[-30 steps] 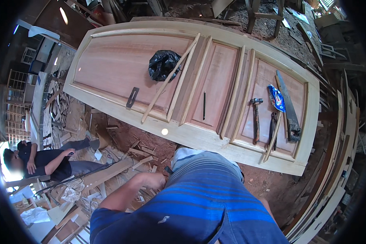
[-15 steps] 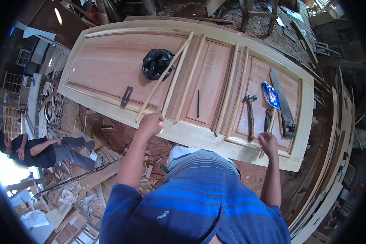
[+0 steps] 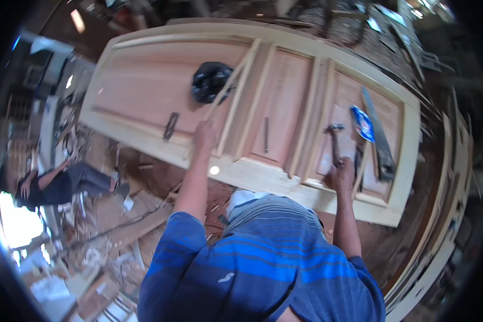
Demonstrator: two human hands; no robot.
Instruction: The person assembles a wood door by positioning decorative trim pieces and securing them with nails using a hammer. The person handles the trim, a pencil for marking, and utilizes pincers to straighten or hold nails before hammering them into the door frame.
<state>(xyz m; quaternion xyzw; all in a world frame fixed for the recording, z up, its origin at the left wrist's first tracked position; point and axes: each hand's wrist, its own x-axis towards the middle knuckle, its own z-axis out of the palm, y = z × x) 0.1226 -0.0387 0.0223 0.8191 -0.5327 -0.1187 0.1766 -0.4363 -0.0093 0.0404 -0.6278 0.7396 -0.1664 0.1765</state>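
1. Brown-handled, the hammer (image 3: 336, 142) lies on the door's (image 3: 276, 176) right panel, handle toward the near edge, presumably for easy reach.
2. The right grip (image 3: 343, 174) looks clenched around that handle's end, its forearm coming straight over the door's near edge.
3. Across the door's left panel slants a thin stick (image 3: 225, 91); the left grip (image 3: 204, 134) covers it, arm outstretched, but blur hides whether it grasps.
4. A saw (image 3: 381, 145) and blue packet (image 3: 363, 124) occupy the door's right panel.
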